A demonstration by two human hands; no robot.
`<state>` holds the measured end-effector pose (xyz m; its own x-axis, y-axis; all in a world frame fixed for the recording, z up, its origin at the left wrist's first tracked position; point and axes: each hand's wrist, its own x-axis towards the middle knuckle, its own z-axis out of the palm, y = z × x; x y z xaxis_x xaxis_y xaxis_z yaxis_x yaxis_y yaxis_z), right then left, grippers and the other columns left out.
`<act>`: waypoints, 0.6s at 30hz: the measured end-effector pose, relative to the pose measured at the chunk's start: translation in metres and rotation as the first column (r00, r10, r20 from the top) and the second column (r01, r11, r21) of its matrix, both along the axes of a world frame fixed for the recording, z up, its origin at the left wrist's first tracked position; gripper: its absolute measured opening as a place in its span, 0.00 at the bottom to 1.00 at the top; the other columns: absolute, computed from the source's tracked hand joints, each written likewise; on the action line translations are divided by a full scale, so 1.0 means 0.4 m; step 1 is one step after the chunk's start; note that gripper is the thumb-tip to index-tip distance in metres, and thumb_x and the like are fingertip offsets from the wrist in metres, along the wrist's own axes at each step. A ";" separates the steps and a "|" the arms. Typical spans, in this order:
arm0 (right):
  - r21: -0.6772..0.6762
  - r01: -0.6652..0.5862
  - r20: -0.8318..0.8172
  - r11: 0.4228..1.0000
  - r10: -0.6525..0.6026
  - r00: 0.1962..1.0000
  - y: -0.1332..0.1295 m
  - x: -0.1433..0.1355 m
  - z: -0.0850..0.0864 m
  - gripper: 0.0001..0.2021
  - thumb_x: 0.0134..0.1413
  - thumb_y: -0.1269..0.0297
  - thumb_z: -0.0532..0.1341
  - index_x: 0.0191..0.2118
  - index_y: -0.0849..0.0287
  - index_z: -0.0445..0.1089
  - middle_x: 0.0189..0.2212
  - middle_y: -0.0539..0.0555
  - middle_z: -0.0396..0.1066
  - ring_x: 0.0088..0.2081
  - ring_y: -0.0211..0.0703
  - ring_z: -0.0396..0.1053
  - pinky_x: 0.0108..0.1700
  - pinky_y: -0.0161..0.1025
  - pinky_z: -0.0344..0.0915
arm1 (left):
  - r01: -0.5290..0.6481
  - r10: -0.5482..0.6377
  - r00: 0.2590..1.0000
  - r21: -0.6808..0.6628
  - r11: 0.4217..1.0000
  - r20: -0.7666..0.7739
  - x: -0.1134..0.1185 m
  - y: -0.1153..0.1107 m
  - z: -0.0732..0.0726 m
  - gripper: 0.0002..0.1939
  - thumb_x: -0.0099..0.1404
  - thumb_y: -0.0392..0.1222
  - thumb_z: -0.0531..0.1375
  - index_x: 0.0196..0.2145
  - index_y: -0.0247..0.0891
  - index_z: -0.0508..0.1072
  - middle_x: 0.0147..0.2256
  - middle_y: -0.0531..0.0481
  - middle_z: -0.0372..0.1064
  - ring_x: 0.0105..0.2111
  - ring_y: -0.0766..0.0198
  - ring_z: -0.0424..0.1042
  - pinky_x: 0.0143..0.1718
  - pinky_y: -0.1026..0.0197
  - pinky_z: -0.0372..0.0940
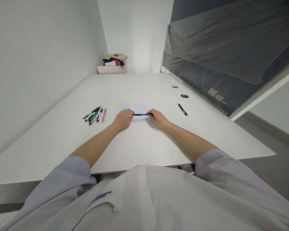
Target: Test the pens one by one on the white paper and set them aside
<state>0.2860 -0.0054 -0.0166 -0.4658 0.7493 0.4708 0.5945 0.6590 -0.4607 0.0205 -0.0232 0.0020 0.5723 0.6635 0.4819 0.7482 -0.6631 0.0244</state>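
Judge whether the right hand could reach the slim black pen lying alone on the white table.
Probably yes: nothing visible stands between the right hand and the slim black pen, though that hand grips a blue-and-black pen.

A pale box (109, 70) (something yellow (119, 56) on top) sits near the white table's (135, 88) far edge. Grey cloth (219, 41) drapes a dark panel (197, 79) — rightward.
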 end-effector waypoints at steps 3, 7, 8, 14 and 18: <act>-0.006 0.000 0.011 1.000 0.000 1.000 0.001 0.000 -0.003 0.10 0.60 0.69 0.54 0.44 0.58 0.70 0.40 0.58 0.74 0.40 0.46 0.69 0.46 0.44 0.66 | -0.013 0.013 1.000 -0.002 1.000 0.005 -0.001 0.002 -0.003 0.13 0.71 0.39 0.49 0.44 0.35 0.72 0.40 0.40 0.72 0.43 0.53 0.70 0.46 0.51 0.65; -0.016 0.007 0.017 1.000 -0.007 1.000 0.002 0.002 -0.003 0.10 0.60 0.69 0.54 0.45 0.58 0.70 0.40 0.58 0.74 0.41 0.46 0.70 0.46 0.44 0.66 | -0.013 0.013 1.000 0.002 1.000 0.001 -0.003 0.002 -0.002 0.15 0.72 0.41 0.49 0.46 0.34 0.73 0.42 0.39 0.73 0.44 0.52 0.71 0.47 0.50 0.66; -0.018 0.009 0.019 1.000 -0.008 1.000 0.002 0.002 -0.002 0.11 0.60 0.69 0.54 0.45 0.58 0.70 0.41 0.59 0.74 0.41 0.46 0.70 0.46 0.44 0.66 | -0.016 0.016 1.000 0.009 1.000 0.006 -0.003 0.001 -0.002 0.15 0.72 0.41 0.50 0.48 0.34 0.72 0.44 0.39 0.73 0.45 0.52 0.71 0.47 0.50 0.66; -0.029 0.022 0.026 0.999 -0.022 0.999 0.000 0.003 0.004 0.11 0.61 0.69 0.54 0.45 0.60 0.70 0.41 0.60 0.74 0.41 0.47 0.70 0.46 0.44 0.66 | -0.040 0.040 0.999 0.018 0.999 0.014 -0.002 -0.001 0.002 0.13 0.71 0.41 0.51 0.45 0.36 0.73 0.42 0.40 0.73 0.43 0.52 0.71 0.46 0.50 0.65; -0.034 0.017 0.025 0.999 -0.016 1.000 -0.001 0.002 0.003 0.11 0.60 0.69 0.54 0.45 0.60 0.71 0.40 0.60 0.74 0.40 0.48 0.70 0.46 0.45 0.66 | -0.041 0.041 0.999 0.010 0.999 0.011 -0.001 -0.001 0.003 0.15 0.72 0.41 0.49 0.43 0.36 0.74 0.42 0.40 0.73 0.43 0.52 0.71 0.46 0.50 0.65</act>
<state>0.2866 -0.0057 -0.0153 -0.4648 0.7722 0.4333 0.6166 0.6335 -0.4675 0.0200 -0.0237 0.0033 0.5395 0.6811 0.4951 0.7744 -0.6321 0.0258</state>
